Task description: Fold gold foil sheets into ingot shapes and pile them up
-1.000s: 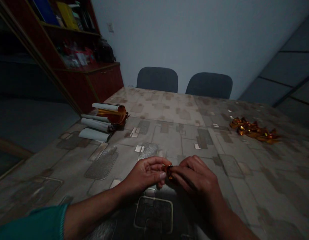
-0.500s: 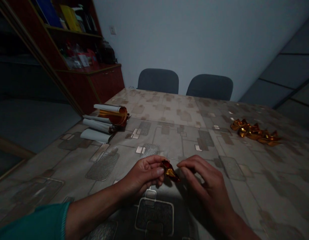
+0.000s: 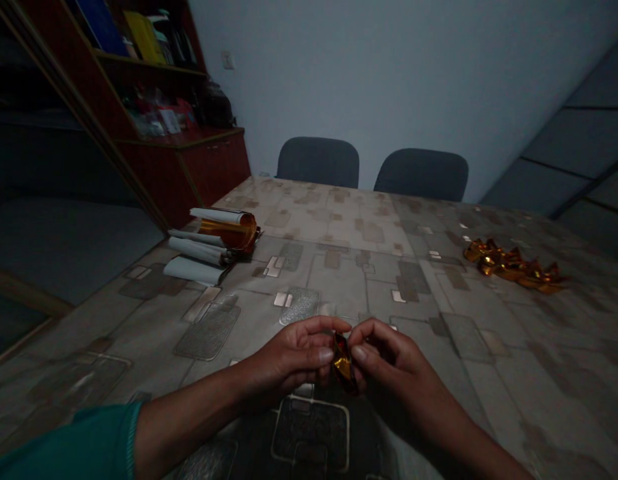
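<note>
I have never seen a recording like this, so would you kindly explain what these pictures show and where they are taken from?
No machine appears here: these are a person's own bare hands, filmed by a camera worn on their head, which looks forward and down. The left hand, with a teal sleeve, and the right hand together pinch a crumpled piece of gold foil over a patterned tabletop. Farther off on the left lie rolled white sheets and a gold-lined roll. To the right lies a heap of crumpled gold foil.
</note>
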### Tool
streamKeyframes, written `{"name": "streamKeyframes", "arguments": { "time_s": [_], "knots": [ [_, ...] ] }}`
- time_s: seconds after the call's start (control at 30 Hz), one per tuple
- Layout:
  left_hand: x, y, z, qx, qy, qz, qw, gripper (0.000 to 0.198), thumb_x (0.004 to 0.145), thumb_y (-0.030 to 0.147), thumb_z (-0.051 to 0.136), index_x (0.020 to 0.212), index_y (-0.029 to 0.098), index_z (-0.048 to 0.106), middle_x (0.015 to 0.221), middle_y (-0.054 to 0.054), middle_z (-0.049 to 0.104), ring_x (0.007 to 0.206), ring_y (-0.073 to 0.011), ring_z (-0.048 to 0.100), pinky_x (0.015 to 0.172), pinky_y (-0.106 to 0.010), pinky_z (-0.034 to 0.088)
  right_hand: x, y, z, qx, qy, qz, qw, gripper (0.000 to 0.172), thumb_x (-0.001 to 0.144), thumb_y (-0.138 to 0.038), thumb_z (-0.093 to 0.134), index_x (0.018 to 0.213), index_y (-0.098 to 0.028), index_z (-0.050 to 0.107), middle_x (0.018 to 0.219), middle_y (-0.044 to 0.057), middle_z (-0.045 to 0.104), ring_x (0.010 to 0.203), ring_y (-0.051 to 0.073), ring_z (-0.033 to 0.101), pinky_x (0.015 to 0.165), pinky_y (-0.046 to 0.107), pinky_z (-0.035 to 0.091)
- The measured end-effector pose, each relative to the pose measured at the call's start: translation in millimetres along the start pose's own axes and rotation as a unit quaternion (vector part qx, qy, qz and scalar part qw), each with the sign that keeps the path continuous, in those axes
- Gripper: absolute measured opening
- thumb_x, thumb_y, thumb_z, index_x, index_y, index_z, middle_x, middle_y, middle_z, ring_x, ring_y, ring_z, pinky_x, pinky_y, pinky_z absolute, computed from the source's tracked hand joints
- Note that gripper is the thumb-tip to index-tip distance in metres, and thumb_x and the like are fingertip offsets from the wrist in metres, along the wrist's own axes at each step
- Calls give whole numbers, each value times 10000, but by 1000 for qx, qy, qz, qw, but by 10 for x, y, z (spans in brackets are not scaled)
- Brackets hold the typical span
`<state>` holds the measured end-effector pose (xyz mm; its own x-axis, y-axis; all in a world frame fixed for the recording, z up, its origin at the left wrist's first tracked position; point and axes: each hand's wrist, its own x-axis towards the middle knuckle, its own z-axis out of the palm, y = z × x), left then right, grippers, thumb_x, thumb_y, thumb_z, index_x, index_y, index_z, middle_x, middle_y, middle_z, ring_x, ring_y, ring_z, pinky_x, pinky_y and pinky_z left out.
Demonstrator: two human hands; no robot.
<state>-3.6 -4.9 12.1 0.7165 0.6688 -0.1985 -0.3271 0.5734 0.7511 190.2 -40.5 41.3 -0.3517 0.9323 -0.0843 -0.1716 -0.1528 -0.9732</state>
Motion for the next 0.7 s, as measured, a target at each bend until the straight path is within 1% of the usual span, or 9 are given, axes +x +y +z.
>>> {"name": "streamKeyframes", "arguments": {
  "time_s": [0.1,0.17,0.23,0.33,0.4,0.43,0.5,0.6,0.7],
  "knots": [
    [-2,9,-4,-12,-35,1,999,448,772,314,824,1119,207,561,944,-65,696,852,-201,695,686,-251,458,5,15,-38,28,-24,18,999,242,868,-387,728,910,-187,598,714,-12,635,624,106,586,597,227,444],
    [-3,15,2,-15,-47,-5,999,420,783,320,816,1077,200,542,902,-58,695,822,-193,699,666,-238,456,11,32,-61,52,-43,28,997,234,852,-348,752,958,-203,601,706,-29,625,624,100,580,598,219,439],
    [-8,25,23,-20,-48,-6,999,417,788,305,811,1072,193,526,901,-61,694,797,-171,694,669,-230,461,14,43,-78,60,-55,30,996,310,836,-310,770,1091,-239,608,710,-48,608,630,100,574,604,221,440],
    [-26,49,66,-29,-39,-2,999,438,789,278,810,1091,187,506,975,-91,694,862,-174,695,730,-243,482,10,16,-81,14,-66,16,998,417,829,-292,764,1222,-280,622,944,4,642,794,141,615,723,283,484],
    [-36,59,84,-30,-39,-2,999,446,803,287,800,1119,187,502,1034,-114,691,917,-188,696,764,-255,491,6,-19,-70,-24,-70,1,997,343,835,-305,745,1168,-271,673,1132,46,615,947,186,618,823,337,489],
    [-40,60,86,-29,-41,-3,999,446,814,296,791,1136,191,502,1049,-117,690,920,-186,697,764,-253,493,4,-34,-63,-34,-70,-5,997,302,835,-312,740,1129,-265,690,1171,54,601,986,200,613,847,352,488],
    [-41,54,77,-24,-45,-9,999,448,830,317,777,1169,204,506,1068,-110,688,903,-174,698,750,-244,493,1,-46,-52,-34,-64,-2,997,275,834,-326,735,1097,-263,685,1123,48,619,956,200,627,834,360,502],
    [-33,35,42,-18,-36,-9,999,455,826,335,781,1179,215,519,1061,-93,691,889,-166,693,747,-240,485,0,-26,-52,-31,-59,8,998,277,827,-326,743,1080,-254,658,988,24,642,828,176,637,760,339,519],
    [-27,21,16,-19,-27,-12,999,493,807,336,797,1195,216,518,1026,-82,697,877,-169,689,749,-248,482,-6,-2,-54,-49,-55,-8,997,232,830,-288,741,1043,-245,660,955,14,630,796,158,620,711,301,509]
  ]
}}
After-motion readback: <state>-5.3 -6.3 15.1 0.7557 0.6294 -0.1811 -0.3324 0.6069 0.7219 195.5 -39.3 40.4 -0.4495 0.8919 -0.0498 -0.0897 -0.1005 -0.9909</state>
